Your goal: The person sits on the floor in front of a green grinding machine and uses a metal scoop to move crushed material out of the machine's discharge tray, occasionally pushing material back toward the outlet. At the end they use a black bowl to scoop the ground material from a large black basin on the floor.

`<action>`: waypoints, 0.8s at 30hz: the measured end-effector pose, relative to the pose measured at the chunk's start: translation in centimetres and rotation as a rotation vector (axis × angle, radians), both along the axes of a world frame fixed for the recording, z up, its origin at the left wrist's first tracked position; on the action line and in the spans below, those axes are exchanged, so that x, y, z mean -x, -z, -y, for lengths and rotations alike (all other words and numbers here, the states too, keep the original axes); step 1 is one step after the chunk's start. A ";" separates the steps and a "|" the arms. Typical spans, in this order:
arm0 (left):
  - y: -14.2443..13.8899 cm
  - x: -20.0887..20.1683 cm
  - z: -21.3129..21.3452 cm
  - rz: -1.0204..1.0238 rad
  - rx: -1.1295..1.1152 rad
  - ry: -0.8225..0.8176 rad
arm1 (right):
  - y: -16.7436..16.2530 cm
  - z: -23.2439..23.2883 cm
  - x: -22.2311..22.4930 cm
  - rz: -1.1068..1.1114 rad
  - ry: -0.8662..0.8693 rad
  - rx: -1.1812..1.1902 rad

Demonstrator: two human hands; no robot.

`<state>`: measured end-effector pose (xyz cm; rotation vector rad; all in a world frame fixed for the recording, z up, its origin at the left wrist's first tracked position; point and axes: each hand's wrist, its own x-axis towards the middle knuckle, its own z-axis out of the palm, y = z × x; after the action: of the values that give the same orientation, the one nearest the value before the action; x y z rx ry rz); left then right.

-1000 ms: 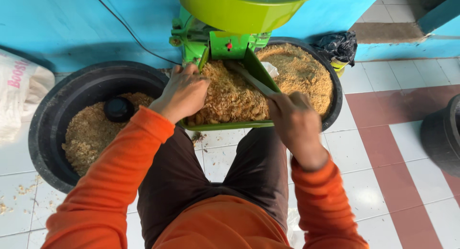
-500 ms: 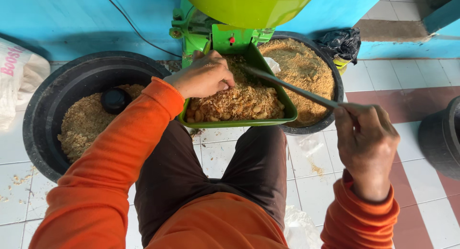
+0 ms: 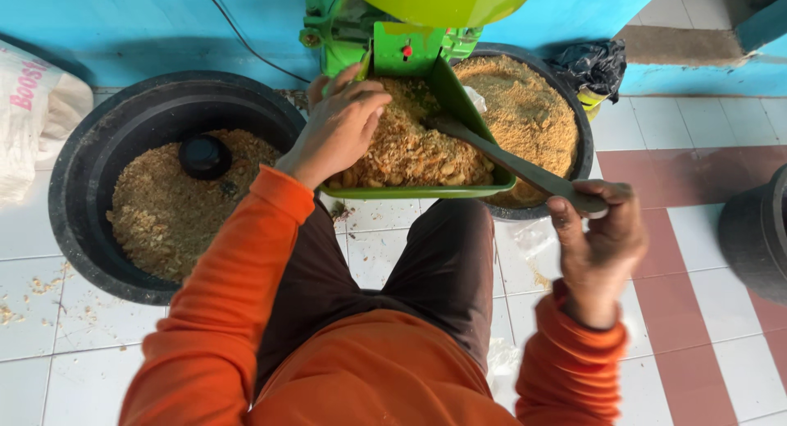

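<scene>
While your left hand lies flat w/ fingers loose on the crumbly brown feed, gripping nothing, your right hand is closed round the end of a long flat stick, tip buried in that feed. The feed fills a green chute tray under the green machine. Behind the tray sits a black tub heaped w/ meal; another black tub sits at your left, partly filled.

White and red tiled floor carries 2 black tubs, a white sack and scattered crumbs.
</scene>
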<state>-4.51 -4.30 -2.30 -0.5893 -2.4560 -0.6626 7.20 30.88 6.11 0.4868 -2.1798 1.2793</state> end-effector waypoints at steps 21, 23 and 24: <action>-4.1 5.2 -2.1 0.790 0.344 0.060 | 4.5 6.4 7.4 -0.066 0.078 -0.454; -4.0 5.2 -1.2 0.790 0.318 0.053 | 2.9 5.3 6.6 -0.195 0.173 -0.409; -3.7 5.1 -0.5 0.740 0.284 0.042 | 1.6 4.6 5.6 -0.260 0.219 -0.386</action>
<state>-9.56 -3.76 1.36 -0.5705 -3.2755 -0.6279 1.58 26.25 4.48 0.5135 -2.1859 0.6420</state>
